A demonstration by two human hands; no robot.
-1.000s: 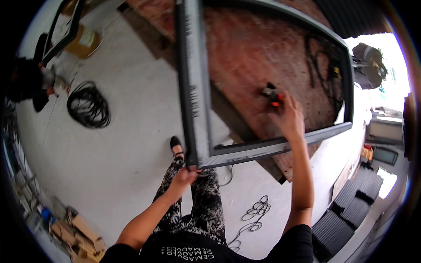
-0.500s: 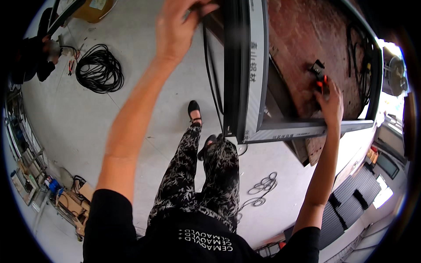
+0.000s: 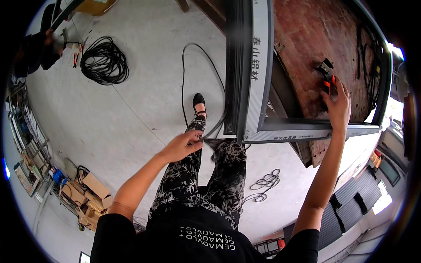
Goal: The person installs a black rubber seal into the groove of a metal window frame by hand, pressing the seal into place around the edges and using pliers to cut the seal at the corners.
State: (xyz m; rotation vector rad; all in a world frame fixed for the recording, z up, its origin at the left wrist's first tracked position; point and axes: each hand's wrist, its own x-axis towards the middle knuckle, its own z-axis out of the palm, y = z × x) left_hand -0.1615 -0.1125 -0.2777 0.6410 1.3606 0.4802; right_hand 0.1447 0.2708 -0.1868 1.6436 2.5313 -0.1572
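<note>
Frame (image 3: 247,74) runs lengthwise straight away from me; my left hand (image 3: 182,146) pinches the black rubber strip (image 3: 193,57) by its near corner, right hand (image 3: 337,105) grips orange-handled pliers (image 3: 326,74) just inside it.

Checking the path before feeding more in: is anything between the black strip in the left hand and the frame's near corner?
Nothing visible: the black strip runs from the left hand straight to the frame corner.

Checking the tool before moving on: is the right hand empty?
No, the right hand grips orange-handled pliers above the aluminium window frame.
</note>
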